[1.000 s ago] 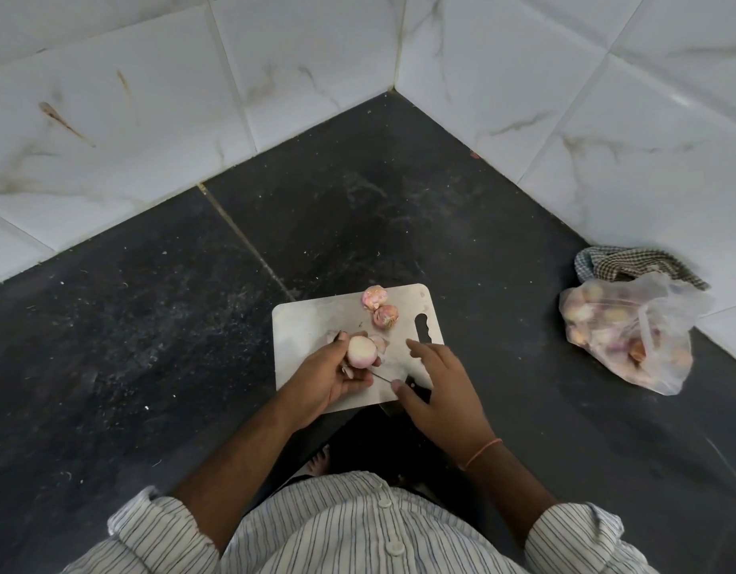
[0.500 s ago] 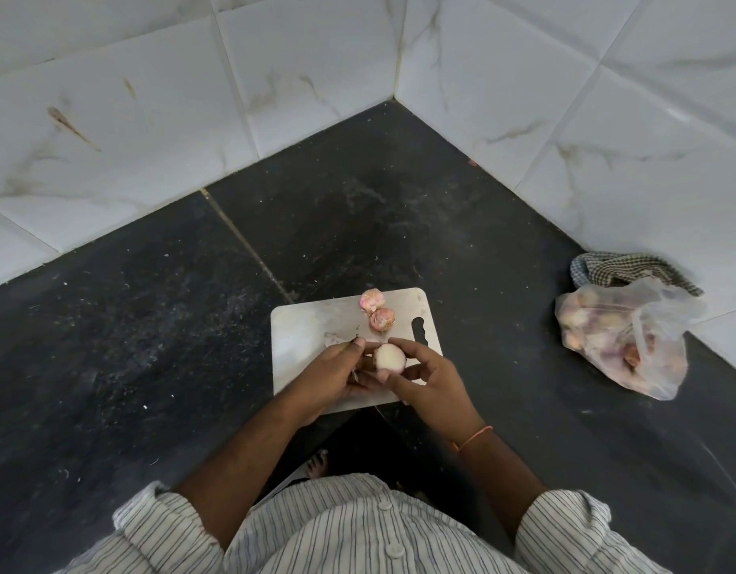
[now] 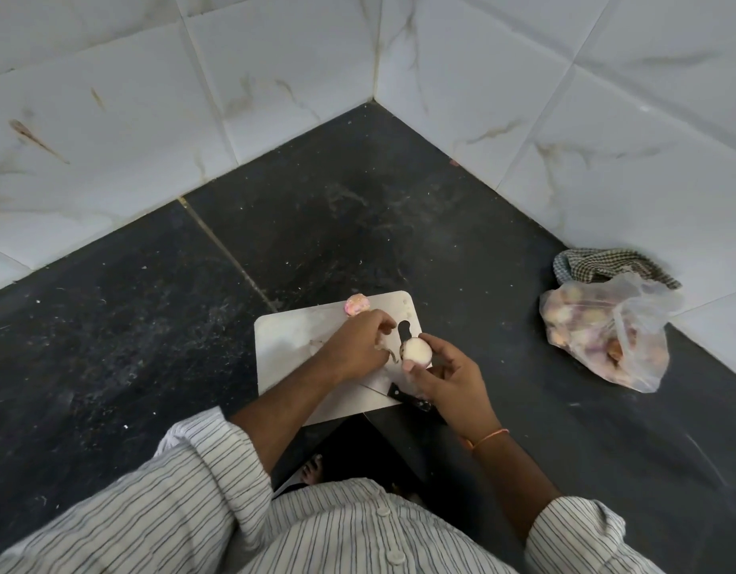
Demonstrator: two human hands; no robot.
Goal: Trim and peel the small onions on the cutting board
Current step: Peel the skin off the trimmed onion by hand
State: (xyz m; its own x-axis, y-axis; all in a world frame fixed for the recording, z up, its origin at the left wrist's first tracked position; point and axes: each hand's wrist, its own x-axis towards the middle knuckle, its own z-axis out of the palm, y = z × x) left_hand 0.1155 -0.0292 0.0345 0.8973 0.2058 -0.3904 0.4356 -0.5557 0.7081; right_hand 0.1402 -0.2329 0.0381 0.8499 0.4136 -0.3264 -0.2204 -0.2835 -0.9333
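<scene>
A white cutting board (image 3: 291,337) lies on the black counter in front of me. My right hand (image 3: 449,379) pinches a peeled, pale onion (image 3: 416,350) between thumb and fingertips, just over the board's right edge. My left hand (image 3: 358,345) reaches across the board with its fingers curled down beside an unpeeled pink onion (image 3: 357,304) at the far edge. Whatever lies under those fingers is hidden. Thin peel strands (image 3: 393,358) hang between the two hands. A black-handled knife (image 3: 407,397) rests on the board's near right corner, partly under my right hand.
To the right, a clear plastic bag of onions (image 3: 606,337) sits against the tiled wall, with a checked cloth (image 3: 598,263) behind it. White marbled wall tiles (image 3: 275,97) close off the counter's corner. A bare foot (image 3: 312,470) shows below the counter's edge.
The peeled onion passed from my left hand to my right, which carried it to the board's right edge. My left hand moved forward over the spot where the second pink onion lay.
</scene>
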